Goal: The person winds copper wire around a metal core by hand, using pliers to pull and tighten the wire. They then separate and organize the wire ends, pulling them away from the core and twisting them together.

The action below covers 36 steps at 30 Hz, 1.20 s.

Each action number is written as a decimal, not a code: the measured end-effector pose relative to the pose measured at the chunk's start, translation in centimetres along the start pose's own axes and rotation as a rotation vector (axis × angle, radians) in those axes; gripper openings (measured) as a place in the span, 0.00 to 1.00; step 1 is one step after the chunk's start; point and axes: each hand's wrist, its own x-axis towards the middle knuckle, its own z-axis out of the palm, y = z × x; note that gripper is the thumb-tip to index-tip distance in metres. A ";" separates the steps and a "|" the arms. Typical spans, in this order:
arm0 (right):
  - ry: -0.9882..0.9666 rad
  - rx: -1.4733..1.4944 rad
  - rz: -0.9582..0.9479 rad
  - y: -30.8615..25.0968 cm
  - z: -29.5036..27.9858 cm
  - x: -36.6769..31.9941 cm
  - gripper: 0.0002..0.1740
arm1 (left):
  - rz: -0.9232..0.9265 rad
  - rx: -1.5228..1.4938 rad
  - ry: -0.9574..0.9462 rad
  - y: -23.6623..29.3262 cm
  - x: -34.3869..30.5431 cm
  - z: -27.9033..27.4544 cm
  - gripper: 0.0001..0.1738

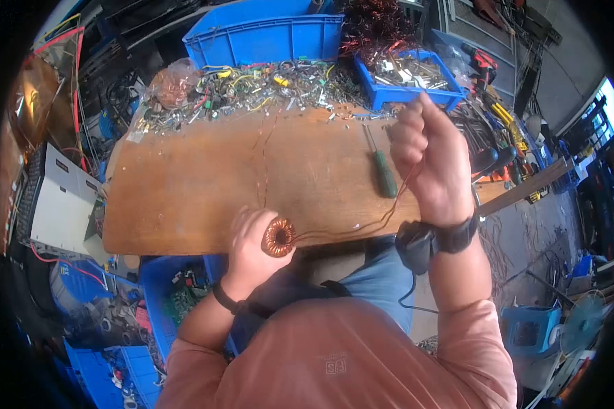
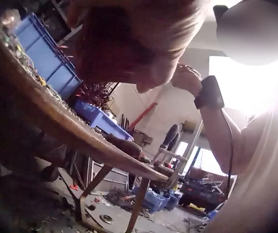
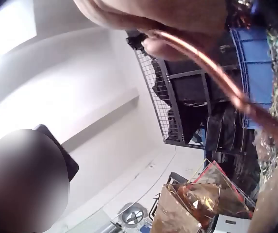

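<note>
we see the left hand grasping a copper coil, its fingers wrapped round the ring's left side. the coil sits in that hand by the near edge of the table, its hole facing the head camera. from the coil's right side we follow a copper wire that runs rightward from the left hand, along the table edge, and climbs to the right hand. the right hand is raised, with curled fingers gripping the wire; in the right wrist view we find the wire coming out from between its fingers. in the left wrist view the left hand is dark and close, and we cannot make out the coil there.

just left of the right hand we find a green screwdriver lying on the table, tip away from the person. beyond the right hand stands a blue tray of metal bits, with a red drill to the right of it. ahead of the left hand, well apart, we see a heap of scraps, and behind that a blue bin. thin strands lie on the table between the left hand and the heap.
</note>
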 end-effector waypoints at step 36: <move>-0.404 0.046 -0.149 -1.6 3.6 -0.4 0.23 | -0.289 -0.178 0.144 -0.4 -1.2 0.3 0.33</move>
